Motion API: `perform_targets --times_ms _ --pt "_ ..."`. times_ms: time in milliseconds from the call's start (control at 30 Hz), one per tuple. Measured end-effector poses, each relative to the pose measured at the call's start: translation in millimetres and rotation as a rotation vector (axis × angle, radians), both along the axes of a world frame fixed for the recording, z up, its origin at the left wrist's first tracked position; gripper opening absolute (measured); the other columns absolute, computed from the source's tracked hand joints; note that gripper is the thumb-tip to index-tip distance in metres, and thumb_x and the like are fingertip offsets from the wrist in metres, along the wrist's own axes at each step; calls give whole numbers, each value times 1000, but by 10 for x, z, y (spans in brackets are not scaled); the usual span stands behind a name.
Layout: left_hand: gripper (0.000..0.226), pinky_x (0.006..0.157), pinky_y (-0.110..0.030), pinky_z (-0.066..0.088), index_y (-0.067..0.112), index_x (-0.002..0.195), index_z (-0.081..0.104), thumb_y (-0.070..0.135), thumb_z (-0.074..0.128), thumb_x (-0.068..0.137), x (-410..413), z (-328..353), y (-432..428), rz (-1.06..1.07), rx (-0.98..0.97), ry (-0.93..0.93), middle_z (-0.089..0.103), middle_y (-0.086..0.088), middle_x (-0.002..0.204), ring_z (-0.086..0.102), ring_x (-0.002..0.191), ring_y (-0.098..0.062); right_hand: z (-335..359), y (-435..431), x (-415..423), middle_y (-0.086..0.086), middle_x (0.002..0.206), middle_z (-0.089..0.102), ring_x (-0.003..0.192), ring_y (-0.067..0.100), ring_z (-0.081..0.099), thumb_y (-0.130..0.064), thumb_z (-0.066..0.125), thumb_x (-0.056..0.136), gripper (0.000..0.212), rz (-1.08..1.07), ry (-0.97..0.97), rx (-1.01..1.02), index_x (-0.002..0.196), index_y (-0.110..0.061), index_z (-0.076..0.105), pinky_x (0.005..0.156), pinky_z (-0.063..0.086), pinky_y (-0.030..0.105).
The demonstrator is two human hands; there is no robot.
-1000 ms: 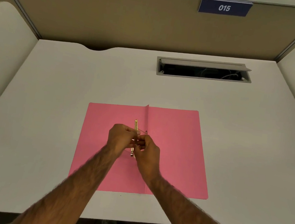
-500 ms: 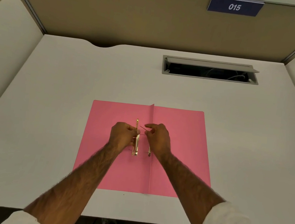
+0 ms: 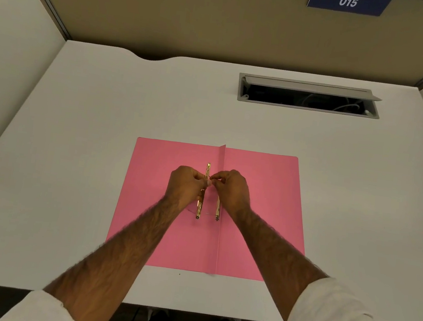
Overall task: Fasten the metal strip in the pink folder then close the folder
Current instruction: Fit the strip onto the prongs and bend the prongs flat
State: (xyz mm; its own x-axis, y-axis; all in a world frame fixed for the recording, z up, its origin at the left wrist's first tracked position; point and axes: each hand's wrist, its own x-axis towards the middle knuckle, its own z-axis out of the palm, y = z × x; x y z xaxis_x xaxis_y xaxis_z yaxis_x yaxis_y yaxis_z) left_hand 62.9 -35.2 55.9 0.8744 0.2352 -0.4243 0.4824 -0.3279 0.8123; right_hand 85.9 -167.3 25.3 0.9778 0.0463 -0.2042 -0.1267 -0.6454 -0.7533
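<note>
Below the sign (image 3: 348, 1) (reading "015"), both hands' fingers (image 3: 208, 184) pinch the pink folder's (image 3: 259, 193) metal strip (image 3: 207, 170).

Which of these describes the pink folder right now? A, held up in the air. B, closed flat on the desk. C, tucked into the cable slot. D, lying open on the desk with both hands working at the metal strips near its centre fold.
D: the pink folder lies open on the desk, with the left hand and right hand pinching at the gold metal strips beside its centre fold.
</note>
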Motion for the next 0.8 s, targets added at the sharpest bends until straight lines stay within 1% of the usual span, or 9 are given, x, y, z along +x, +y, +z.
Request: perform_targets --times_ms 100,167,233,367,467,633,667,733,800 --pt "20 73 -45 65 -1 95 78 16 79 84 5 14 -20 -18 21 -2 77 -15 82 74 71 -31 -9 -15 -12 5 104 71 93 15 61 -16 64 93 17 -10 -9 6 103 -13 77 85 52 30" --pt "19 75 -48 64 0 93 78 16 80 84 14 23 -27 -32 37 -8 77 -15 83 75 76 -35 -17 -37 -18 5 102 68 91 14 59 -16 64 93 17 -9 -23 10 104 -13 76 76 47 22" --pt "19 75 -48 64 0 93 78 17 80 84 21 31 -31 -44 55 -13 77 -13 82 75 76 -33 -18 -56 -25 5 100 68 87 11 56 -15 65 93 17 -4 -37 16 104 -12 77 69 40 14" --pt "21 76 -49 63 0 94 78 18 80 84 42 43 -36 -63 78 -17 77 -14 83 75 77 -34 -11 -70 -33 -1 94 64 83 9 53 -17 66 92 16 23 -62 -17 103 -13 77 65 36 12" --pt "20 75 -50 63 1 91 78 19 80 83 59 50 -37 -75 93 -15 76 -14 81 75 77 -35 -23 -91 -29 1 96 65 85 10 53 -17 66 93 17 31 -80 -27 104 -14 77 67 36 12" --pt "20 73 -49 64 0 90 77 18 81 83 52 29 -21 -86 97 19 75 -13 77 75 74 -34 -33 -135 -32 3 96 65 87 14 57 -15 66 92 16 18 -87 8 104 -13 77 77 47 25" --pt "20 72 -49 64 0 90 77 18 81 83 49 22 -22 -87 95 22 75 -13 77 75 72 -33 -33 -134 -30 3 96 66 85 13 57 -15 67 91 16 22 -91 9 103 -13 77 76 46 23" --pt "18 71 -49 64 2 88 78 18 81 83 55 3 -29 -93 96 26 76 -12 77 75 71 -31 -36 -129 -25 3 95 68 80 7 54 -15 68 91 16 39 -99 4 102 -13 78 69 42 16" --pt "17 71 -49 64 2 88 78 18 81 83 69 -10 -44 -102 102 33 76 -12 78 76 74 -31 -35 -128 -17 4 96 67 80 7 53 -17 67 91 16 48 -94 -2 103 -14 77 66 38 13"
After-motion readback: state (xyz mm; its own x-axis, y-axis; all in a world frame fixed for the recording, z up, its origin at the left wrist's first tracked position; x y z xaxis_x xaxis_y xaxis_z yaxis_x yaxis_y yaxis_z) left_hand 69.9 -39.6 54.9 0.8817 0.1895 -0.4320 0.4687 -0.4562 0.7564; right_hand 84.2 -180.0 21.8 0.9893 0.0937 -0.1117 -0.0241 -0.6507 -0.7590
